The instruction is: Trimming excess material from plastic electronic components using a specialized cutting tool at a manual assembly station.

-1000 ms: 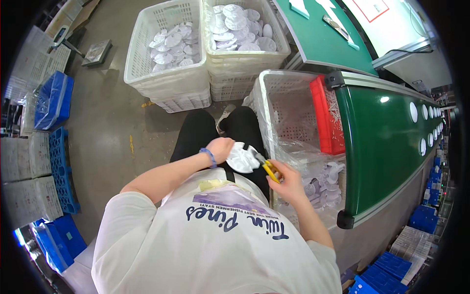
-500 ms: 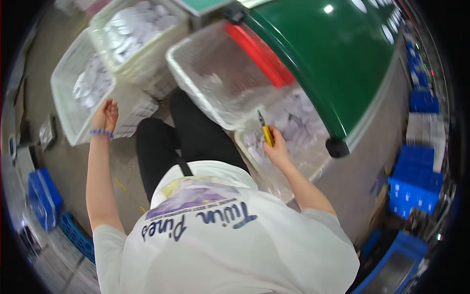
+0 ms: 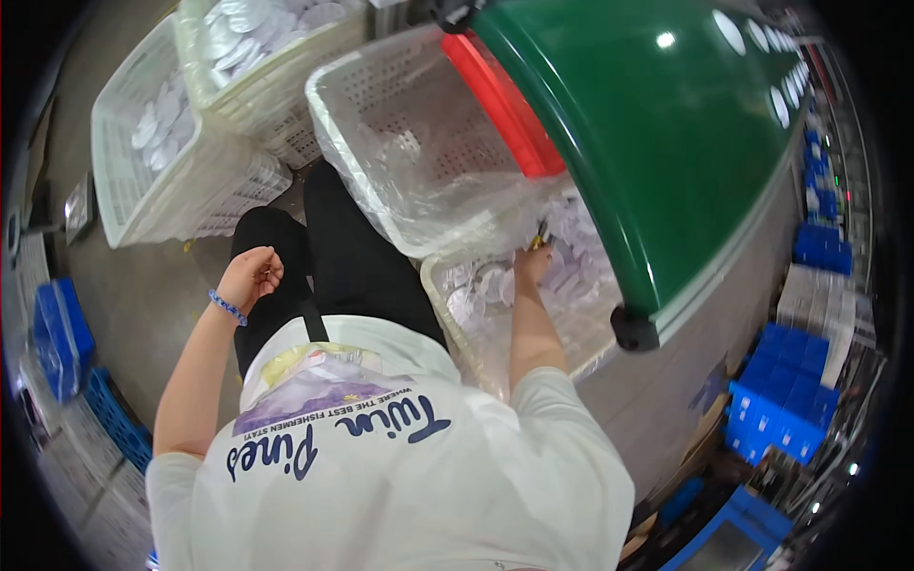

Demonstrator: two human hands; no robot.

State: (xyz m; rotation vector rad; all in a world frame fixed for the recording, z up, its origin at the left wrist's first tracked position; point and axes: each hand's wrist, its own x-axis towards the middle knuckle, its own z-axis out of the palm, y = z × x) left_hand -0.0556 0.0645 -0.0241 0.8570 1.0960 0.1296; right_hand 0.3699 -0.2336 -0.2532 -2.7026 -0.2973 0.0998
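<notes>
My right hand (image 3: 535, 264) is closed around yellow-handled pliers (image 3: 540, 237), their dark metal tip pointing away from me. It reaches into a plastic-lined white crate (image 3: 455, 354) and hangs at or just above a heap of thin whitish plastic discs (image 3: 571, 249). Whether it touches them I cannot tell. My left hand (image 3: 252, 278), with a blue bead bracelet at the wrist, hovers over my left thigh. Its fingers are curled in and no object shows in them.
A green machine cover (image 3: 619, 124) with a red edge piece (image 3: 505, 105) overhangs the crates on the right. Beyond my knees stands a lined crate (image 3: 328, 143). Two more white crates with discs, one nearer (image 3: 114, 181) and one farther (image 3: 276, 90), stand left. Blue bins (image 3: 776, 400) are far right.
My right hand has lowered the pliers into the crate of discs. My left hand has drawn back from the left crate toward my thigh, its fingers curling. The view has shifted.
</notes>
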